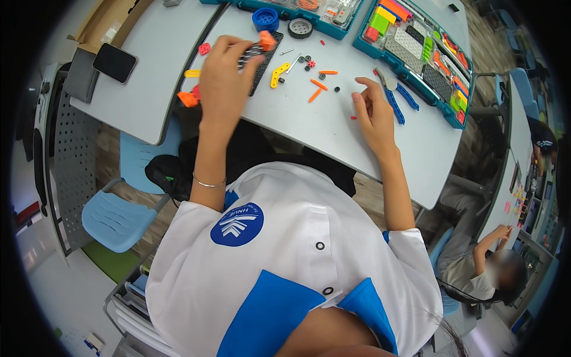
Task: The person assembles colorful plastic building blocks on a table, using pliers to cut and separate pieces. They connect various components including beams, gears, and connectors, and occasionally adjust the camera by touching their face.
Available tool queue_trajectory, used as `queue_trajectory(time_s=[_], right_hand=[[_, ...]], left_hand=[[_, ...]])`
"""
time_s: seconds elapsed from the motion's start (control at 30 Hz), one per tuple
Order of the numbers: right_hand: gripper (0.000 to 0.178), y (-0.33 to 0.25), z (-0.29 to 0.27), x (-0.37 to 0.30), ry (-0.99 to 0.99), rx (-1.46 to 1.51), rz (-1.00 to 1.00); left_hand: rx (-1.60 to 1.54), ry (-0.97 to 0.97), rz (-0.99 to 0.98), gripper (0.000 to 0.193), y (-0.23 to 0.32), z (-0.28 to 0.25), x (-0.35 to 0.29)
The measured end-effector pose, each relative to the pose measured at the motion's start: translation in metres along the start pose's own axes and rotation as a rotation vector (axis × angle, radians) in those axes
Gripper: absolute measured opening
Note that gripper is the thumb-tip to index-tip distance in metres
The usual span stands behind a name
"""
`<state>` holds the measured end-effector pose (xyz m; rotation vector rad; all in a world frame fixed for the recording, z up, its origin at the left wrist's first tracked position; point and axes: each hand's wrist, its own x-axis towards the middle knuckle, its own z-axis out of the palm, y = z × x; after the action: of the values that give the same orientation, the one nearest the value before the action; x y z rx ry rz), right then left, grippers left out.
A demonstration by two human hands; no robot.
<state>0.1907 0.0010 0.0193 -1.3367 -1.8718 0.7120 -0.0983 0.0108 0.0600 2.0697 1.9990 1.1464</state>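
My left hand [225, 80] is closed around a black perforated building piece [248, 55]. An orange connector [267, 41] sits at its end; the fingers cover much of the rest. Under and beside this hand is a black perforated plate [259, 74]. Orange and red parts [189, 98] show by the left wrist. My right hand [375, 113] is held over the table's right side, fingers loosely bent and apart, with nothing visible in them. Close to it are the blue-handled pliers [394, 101] and a tiny red piece [353, 118].
Between the hands are a yellow angled beam [279, 75], orange pegs [318, 85] and small black rings. A blue wheel rim [265, 19] and a wheel [300, 28] stand farther back. Open parts cases [416, 50] line the far edge. A phone [115, 63] rests left; another person sits right.
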Motion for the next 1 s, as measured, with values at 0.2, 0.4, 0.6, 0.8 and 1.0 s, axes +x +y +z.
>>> queue_trajectory(time_s=[0.2, 0.4, 0.6, 0.8, 1.0], right_hand=[[0.016, -0.001, 0.000, 0.001, -0.075, -0.084, -0.003], [0.012, 0.003, -0.002, 0.002, -0.081, -0.076, -0.013], [0.011, 0.002, -0.003, 0.002, -0.089, -0.079, -0.024], [0.010, 0.001, -0.005, 0.002, -0.118, -0.131, -0.036], [0.009, 0.001, -0.007, 0.001, -0.123, -0.115, -0.044]], left_hand=[[0.109, -0.083, -0.173, 0.032, -0.062, 0.028, 0.001], [0.087, 0.142, 0.026, 0.026, -0.041, 0.038, 0.000], [-0.097, -0.012, 0.015, 0.022, 0.008, 0.042, -0.022], [-0.067, -0.064, 0.060, 0.022, 0.011, 0.069, -0.025], [-0.022, -0.065, 0.079, 0.018, 0.012, 0.076, -0.011]])
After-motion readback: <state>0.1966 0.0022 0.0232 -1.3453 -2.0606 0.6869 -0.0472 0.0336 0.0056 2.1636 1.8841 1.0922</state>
